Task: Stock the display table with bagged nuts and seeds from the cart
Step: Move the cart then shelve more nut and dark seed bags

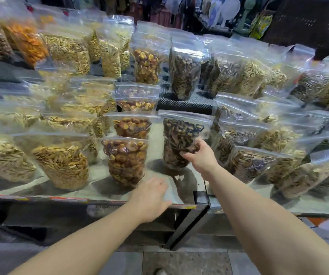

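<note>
Clear upright bag of dark seeds (179, 139) pinched in right hand (200, 155); left hand (151, 197) open, empty.

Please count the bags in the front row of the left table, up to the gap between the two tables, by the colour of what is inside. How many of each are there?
Yellowish seeds: 2
Brown nuts: 1
Dark seeds: 1, gripped by the right hand
Total: 4
</note>
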A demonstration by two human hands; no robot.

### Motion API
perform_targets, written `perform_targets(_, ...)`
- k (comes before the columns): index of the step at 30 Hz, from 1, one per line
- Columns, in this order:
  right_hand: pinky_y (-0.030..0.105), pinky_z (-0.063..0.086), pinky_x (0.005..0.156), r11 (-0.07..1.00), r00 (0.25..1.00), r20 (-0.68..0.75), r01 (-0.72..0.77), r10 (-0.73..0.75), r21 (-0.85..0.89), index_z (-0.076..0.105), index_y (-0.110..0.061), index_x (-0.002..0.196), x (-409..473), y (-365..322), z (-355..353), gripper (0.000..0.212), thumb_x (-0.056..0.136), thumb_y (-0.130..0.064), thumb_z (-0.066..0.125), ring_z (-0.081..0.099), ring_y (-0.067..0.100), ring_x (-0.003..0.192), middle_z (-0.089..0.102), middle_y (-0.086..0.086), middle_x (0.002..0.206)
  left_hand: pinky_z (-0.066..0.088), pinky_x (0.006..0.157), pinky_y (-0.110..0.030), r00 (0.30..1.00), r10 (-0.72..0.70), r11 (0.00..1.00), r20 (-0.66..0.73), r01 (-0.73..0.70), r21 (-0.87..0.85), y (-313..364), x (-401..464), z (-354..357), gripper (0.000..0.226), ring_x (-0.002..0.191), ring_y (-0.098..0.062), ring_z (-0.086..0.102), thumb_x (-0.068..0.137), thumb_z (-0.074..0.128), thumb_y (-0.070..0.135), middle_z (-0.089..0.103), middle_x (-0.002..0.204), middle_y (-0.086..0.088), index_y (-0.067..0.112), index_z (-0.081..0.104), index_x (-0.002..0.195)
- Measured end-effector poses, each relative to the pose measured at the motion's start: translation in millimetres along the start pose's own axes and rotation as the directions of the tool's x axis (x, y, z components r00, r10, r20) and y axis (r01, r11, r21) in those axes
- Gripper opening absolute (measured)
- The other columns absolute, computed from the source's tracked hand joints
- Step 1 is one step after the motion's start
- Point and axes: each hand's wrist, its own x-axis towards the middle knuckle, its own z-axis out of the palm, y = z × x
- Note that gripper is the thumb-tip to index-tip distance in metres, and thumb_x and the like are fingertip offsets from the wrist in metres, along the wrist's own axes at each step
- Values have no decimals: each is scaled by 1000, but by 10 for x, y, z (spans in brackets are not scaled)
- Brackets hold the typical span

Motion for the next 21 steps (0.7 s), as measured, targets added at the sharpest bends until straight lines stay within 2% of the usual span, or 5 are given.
perform_targets(5,15,47,67,1000,998,-54,26,-26,5,59,-16,119,523,-89,140,42,82,-2,74,61,14,82,66,2,96,11,125,-43,995,-10,997,95,2,82,-52,51,248,68,154,-24,9,99,36,57,15,166,-1,22,25,156)
perform_targets(9,24,48,73,1000,998,-61,23,-23,-1,58,-17,115,909,-101,151,40,81,-3,74,61,16,84,66,0,95,44,106,-40,999,50,987,14,-52,154,-159,22,408,62,127,-25,59,87,34,58,62,137,-2,24,66,129)
perform_targets(12,24,52,78,1000,999,-45,-5,5,4,58,-13,120,1119,-57,108,44,81,-3,76,64,15,87,65,-3,93,46,104,-36,997,70,981,-32,-63,181,-201,18,487,60,124,-21,61,87,35,58,64,135,2,27,68,125)
perform_targets(16,20,52,80,995,999,-20,-38,39,89,52,-7,130,1340,-103,72,55,81,-1,77,63,7,91,65,1,109,31,115,-35,987,112,970,-119,-82,228,-262,39,591,58,128,-23,58,91,38,58,61,139,-2,23,66,129)
perform_targets(21,25,47,95,995,992,-123,-29,41,100,45,-9,136,1426,-62,192,75,73,-12,86,56,13,106,57,-1,115,32,110,-38,953,187,957,-239,-122,265,-294,71,677,56,126,-29,59,91,45,53,63,136,-7,17,67,127)
